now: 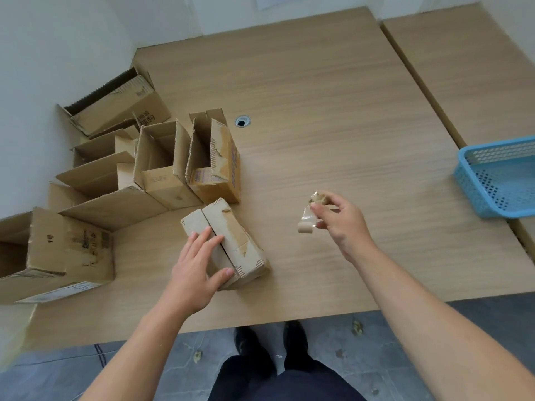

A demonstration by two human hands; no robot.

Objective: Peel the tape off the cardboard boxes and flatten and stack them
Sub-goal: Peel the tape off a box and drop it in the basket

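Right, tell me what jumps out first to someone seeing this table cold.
The right hand, right of centre, pinches a crumpled strip of clear tape. The left hand rests on a small closed brown cardboard box near the wooden table's front edge. Opened brown cardboard boxes crowd the left behind it; a blue perforated plastic basket sits far right.

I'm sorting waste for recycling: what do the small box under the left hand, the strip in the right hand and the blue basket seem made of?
Small box: matte brown corrugated cardboard; fluting shows at its corner. Strip: probably clear glossy plastic tape, see-through, with brown paper stuck on. Blue basket: likely moulded plastic, uniform colour, perforated walls.
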